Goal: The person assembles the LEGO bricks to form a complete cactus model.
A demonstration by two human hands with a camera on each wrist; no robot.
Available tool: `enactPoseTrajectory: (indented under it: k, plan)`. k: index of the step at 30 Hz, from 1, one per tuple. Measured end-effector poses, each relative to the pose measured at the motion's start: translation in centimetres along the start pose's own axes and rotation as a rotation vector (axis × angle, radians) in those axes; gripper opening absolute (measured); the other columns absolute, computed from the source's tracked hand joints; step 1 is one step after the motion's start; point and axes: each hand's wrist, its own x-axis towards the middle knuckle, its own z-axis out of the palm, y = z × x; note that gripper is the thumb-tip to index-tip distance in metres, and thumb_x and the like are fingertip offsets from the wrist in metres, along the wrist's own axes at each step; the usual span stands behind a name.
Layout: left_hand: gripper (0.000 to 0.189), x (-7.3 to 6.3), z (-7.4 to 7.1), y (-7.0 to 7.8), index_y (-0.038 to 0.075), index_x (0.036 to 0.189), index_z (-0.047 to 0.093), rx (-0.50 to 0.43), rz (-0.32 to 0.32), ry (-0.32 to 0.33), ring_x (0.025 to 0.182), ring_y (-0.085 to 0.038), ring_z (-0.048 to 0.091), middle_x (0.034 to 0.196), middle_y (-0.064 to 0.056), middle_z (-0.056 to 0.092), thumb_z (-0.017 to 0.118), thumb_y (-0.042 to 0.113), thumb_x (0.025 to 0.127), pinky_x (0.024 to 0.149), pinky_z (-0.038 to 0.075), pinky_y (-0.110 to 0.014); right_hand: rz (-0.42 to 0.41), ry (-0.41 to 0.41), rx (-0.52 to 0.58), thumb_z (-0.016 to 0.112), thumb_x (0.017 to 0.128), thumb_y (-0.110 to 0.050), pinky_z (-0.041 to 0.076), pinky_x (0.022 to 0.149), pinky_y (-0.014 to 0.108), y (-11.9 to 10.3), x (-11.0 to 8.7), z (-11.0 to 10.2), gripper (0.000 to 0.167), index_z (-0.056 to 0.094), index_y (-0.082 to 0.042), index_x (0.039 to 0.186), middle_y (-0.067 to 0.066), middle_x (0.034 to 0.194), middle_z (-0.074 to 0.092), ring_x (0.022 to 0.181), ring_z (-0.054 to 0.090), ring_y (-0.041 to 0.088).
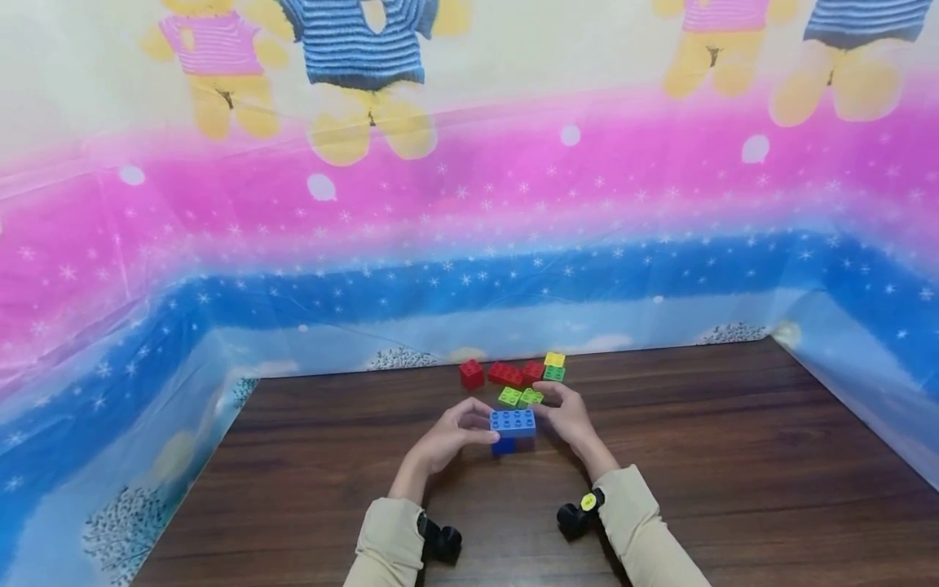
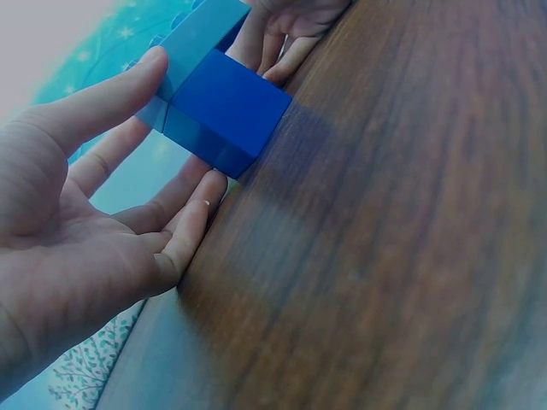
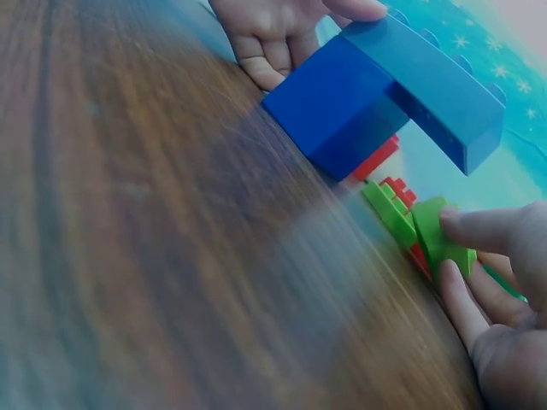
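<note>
A light blue eight-stud brick (image 1: 512, 421) sits on top of a dark blue brick (image 1: 503, 446) and overhangs it on the right. My left hand (image 1: 455, 432) holds the left end of this pair, its thumb on the near side and fingers behind, as the left wrist view shows. To the right, my right hand (image 1: 566, 412) pinches a lime green brick (image 3: 440, 235) between thumb and fingertips; the brick looks tilted in the right wrist view. Another lime green brick (image 1: 509, 397) lies just left of it, behind the blue pair.
Farther back stand red bricks (image 1: 505, 374), with a single red brick (image 1: 472, 374) to their left. At the right of this group a yellow brick (image 1: 554, 359) tops a green brick (image 1: 553, 373). The brown wooden table (image 1: 308, 489) meets a printed cloth (image 1: 469, 277) at its back and sides.
</note>
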Motion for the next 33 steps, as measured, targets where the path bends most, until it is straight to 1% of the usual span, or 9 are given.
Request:
enactPoseTrajectory:
  k: [4,10,16,20,27,30,33]
  plan:
    - [0.036,0.0,-0.1,-0.1,0.006,0.119,0.054,-0.009,-0.004,-0.001,0.121,-0.028,0.054,0.129,-0.018,0.058,0.069,0.017,0.089,0.108,0.038,-0.053,0.019,-0.021,0.01,0.067,0.091,-0.015,0.044,0.105,0.051,0.1,-0.1,-0.3,0.042,0.058,-0.007,0.132,0.018,0.14,0.055,0.132,0.049,0.037]
    - [0.036,-0.1,-0.1,-0.2,0.006,0.12,0.054,-0.004,-0.006,-0.004,0.121,-0.028,0.054,0.13,-0.017,0.057,0.069,0.019,0.089,0.108,0.038,-0.054,0.016,-0.08,0.042,0.066,0.092,-0.019,0.042,0.107,0.05,0.0,-0.2,-0.7,0.043,0.057,-0.009,0.134,0.016,0.141,0.054,0.133,0.048,0.035]
    - [0.036,-0.1,-0.1,-0.1,0.006,0.12,0.054,-0.006,-0.005,-0.009,0.123,-0.029,0.052,0.13,-0.018,0.057,0.069,0.019,0.09,0.109,0.037,-0.055,0.021,-0.128,0.106,0.065,0.093,-0.024,0.034,0.113,0.054,-0.7,-0.3,-1.2,0.044,0.058,-0.011,0.134,0.015,0.145,0.051,0.14,0.04,0.033]
    - [0.037,0.0,-0.1,-0.1,0.006,0.121,0.054,-0.007,-0.004,-0.012,0.123,-0.029,0.052,0.13,-0.017,0.057,0.069,0.019,0.089,0.109,0.036,-0.055,0.007,-0.159,0.12,0.066,0.092,-0.027,0.031,0.115,0.055,-1.6,-0.4,-1.3,0.045,0.057,-0.014,0.135,0.013,0.147,0.049,0.142,0.037,0.032]
    - [0.036,0.2,-0.2,-0.3,0.005,0.12,0.054,-0.009,0.006,-0.01,0.123,-0.029,0.053,0.13,-0.018,0.058,0.069,0.018,0.089,0.109,0.037,-0.055,0.008,-0.173,0.137,0.069,0.09,-0.029,0.035,0.113,0.053,-3.0,-0.8,-1.3,0.044,0.061,-0.017,0.132,0.01,0.145,0.052,0.139,0.041,0.03]
    - [0.036,0.2,-0.2,-0.5,0.006,0.12,0.055,-0.007,0.005,0.0,0.12,-0.027,0.054,0.129,-0.018,0.058,0.069,0.017,0.089,0.109,0.037,-0.054,0.001,-0.189,0.14,0.069,0.09,-0.027,0.036,0.112,0.052,-3.5,-1.0,-1.3,0.041,0.063,-0.017,0.129,0.009,0.142,0.055,0.136,0.045,0.029]
    - [0.036,0.2,-0.1,-0.6,0.006,0.12,0.055,-0.002,0.009,0.003,0.118,-0.025,0.055,0.128,-0.018,0.059,0.07,0.017,0.088,0.108,0.038,-0.052,-0.019,-0.217,0.129,0.071,0.089,-0.024,0.035,0.112,0.055,-4.0,-1.2,-1.3,0.039,0.065,-0.016,0.127,0.009,0.139,0.057,0.135,0.046,0.03]
